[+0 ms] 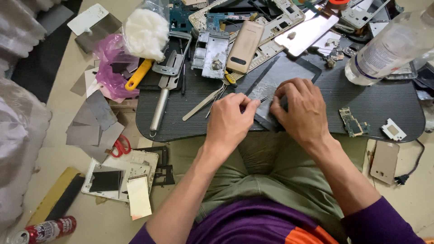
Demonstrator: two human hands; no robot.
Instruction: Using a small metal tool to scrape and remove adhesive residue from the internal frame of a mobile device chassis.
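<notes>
My left hand [230, 119] is closed around a thin dark tool [264, 98], its tip lying on the grey glass panel [280, 79]. My right hand [302, 108] presses flat on the near right part of the same panel, fingers together, and holds it still against the desk [379, 104]. The panel lies at the near edge of the desk, in the middle, just in front of me.

I judge the work on the panel is in the middle: the far part looks quite clean and smooth, while near the tool tip I see pale bits, maybe glue remains, so this near corner is left to do. I cannot tell how much is hidden under my hands.

Just left of the panel lie metal tweezers [202, 104], and farther left a long metal tool [161, 103]. Far from me are a gold phone back [244, 46] and several opened phone frames. At the far right a clear plastic bottle [391, 47] lies tilted. A small green circuit board [352, 122] rests at the near right.
</notes>
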